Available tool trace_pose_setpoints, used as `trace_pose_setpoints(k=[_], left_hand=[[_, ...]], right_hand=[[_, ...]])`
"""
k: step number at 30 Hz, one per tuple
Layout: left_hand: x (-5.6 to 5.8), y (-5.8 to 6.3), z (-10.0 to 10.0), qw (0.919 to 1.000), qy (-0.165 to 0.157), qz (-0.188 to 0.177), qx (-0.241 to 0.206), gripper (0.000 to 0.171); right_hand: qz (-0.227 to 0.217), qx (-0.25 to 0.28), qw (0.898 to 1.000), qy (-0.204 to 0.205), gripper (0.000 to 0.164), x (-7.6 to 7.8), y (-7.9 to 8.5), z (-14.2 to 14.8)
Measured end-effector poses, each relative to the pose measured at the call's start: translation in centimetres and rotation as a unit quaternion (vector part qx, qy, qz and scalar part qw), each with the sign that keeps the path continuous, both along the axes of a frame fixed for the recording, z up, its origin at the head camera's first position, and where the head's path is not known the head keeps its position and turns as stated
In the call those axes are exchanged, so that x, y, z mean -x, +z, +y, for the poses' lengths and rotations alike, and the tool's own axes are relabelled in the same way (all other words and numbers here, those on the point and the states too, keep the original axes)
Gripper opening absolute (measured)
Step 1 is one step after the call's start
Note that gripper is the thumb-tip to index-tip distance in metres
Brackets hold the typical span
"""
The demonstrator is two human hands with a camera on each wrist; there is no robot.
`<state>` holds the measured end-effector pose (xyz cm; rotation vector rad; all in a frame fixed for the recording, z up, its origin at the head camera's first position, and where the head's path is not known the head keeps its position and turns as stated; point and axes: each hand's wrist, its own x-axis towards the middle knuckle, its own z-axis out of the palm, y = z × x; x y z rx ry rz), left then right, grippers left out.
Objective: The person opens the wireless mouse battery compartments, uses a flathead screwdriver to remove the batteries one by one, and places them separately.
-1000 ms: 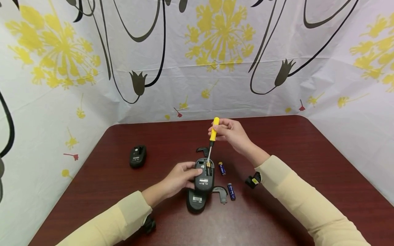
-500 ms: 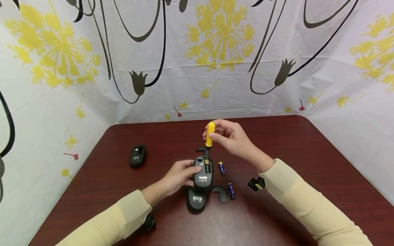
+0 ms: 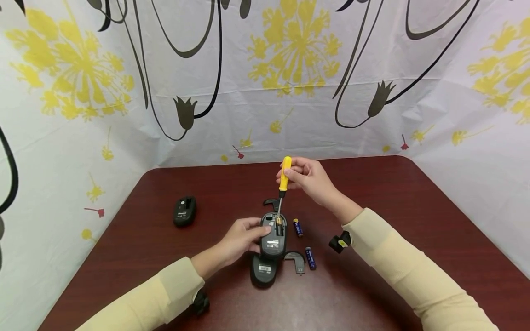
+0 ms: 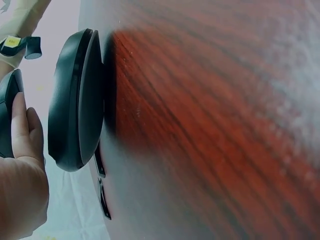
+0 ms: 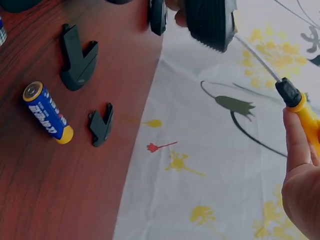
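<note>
My left hand (image 3: 240, 238) grips a black computer mouse (image 3: 273, 246), underside up, its battery compartment uncovered. A battery (image 3: 279, 222) shows in that compartment. Pinched in my right hand (image 3: 313, 180) is a screwdriver (image 3: 285, 171) with a yellow handle, its metal shaft pointing down. The tip meets the compartment at the battery; exact contact is too small to tell. Below the held mouse, a second mouse (image 3: 264, 272) lies bottom up on the table. In the right wrist view, the screwdriver's shaft (image 5: 260, 59) reaches the edge of the held mouse (image 5: 207, 25).
Two blue AA batteries, one farther back (image 3: 298, 227) and one nearer (image 3: 310, 259), lie right of the mice. One battery cover (image 3: 299, 264) lies beside them, another (image 3: 271, 202) behind the held mouse. A third mouse (image 3: 184, 211) sits left on the dark red table (image 3: 223, 188).
The screwdriver dipped toward the held mouse half a second ago and has since come back up, its shaft visible again. My left hand keeps its hold with hardly any movement.
</note>
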<state>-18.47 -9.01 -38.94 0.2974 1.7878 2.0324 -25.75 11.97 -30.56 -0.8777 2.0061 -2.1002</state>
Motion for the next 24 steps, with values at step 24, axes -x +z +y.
trace_pose_setpoints(k=[24], left_hand=[[-0.3, -0.1, 0.2, 0.9998, -0.014, 0.006, -0.011, 0.041]], right_hand=[[-0.244, -0.026, 0.968, -0.053, 0.028, 2.6, -2.3, 0.1]])
